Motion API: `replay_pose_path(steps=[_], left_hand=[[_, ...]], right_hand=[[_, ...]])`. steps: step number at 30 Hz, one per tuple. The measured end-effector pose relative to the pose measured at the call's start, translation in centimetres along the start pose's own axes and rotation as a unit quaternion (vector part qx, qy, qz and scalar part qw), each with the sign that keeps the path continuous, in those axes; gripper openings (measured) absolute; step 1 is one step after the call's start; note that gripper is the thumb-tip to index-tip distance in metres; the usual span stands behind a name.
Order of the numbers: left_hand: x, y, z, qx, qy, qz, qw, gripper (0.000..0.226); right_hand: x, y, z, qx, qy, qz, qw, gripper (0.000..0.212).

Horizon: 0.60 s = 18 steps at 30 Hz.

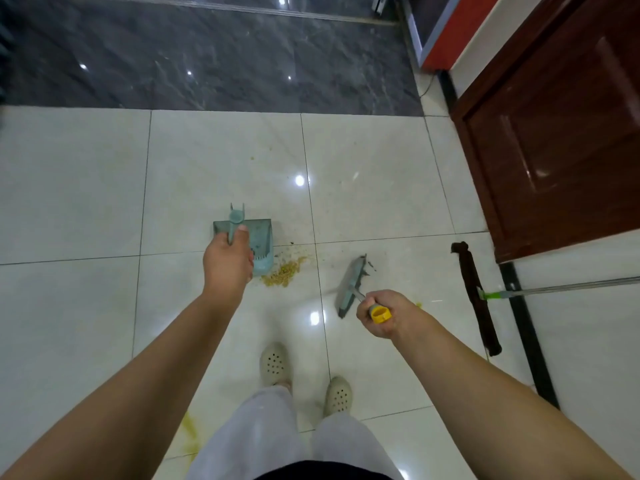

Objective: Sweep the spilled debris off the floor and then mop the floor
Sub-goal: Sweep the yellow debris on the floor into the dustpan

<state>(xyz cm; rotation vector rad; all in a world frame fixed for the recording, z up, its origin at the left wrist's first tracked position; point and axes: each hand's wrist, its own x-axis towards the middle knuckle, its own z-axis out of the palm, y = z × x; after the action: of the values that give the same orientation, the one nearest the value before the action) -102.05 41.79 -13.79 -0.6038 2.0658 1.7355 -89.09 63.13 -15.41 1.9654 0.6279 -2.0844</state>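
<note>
My left hand (227, 263) grips the upright handle of a teal dustpan (261, 242) that rests on the white tile floor. A small pile of yellowish-brown debris (284, 270) lies right at the pan's lip. My right hand (381, 315) holds the yellow-capped end of a broom handle. The teal broom head (349, 285) is on the floor to the right of the pile, a short gap away, slightly blurred. A flat mop with a dark brown pad (476, 296) and a metal pole (571, 285) lies on the floor at the right.
A dark red wooden door (561, 133) stands at the right. Dark marble flooring (207, 57) begins beyond the white tiles. A yellowish smear (190, 431) marks the tile by my left leg. My feet in pale perforated clogs (275, 363) stand just behind the pile.
</note>
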Motion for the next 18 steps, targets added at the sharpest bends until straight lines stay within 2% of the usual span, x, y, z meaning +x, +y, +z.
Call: replay_pose_path(steps=[4,11,18], left_hand=[[0.7,0.1,-0.1,0.015,0.005,0.006,1.0,0.032],[1.8,1.0,0.6,0.042,0.019,0.019,0.999,0.033],[2.7,2.6,2.9,0.025,0.011,0.021,0.999,0.029]], right_hand=[[-0.9,0.9,3.2,0.002,-0.054,0.023,0.998,0.022],[-1.9,0.1,3.5,-0.03,-0.068,0.025,0.997,0.006],[-1.6,-2.5,1.0,-0.083,-0.006,-0.016,0.996,0.007]])
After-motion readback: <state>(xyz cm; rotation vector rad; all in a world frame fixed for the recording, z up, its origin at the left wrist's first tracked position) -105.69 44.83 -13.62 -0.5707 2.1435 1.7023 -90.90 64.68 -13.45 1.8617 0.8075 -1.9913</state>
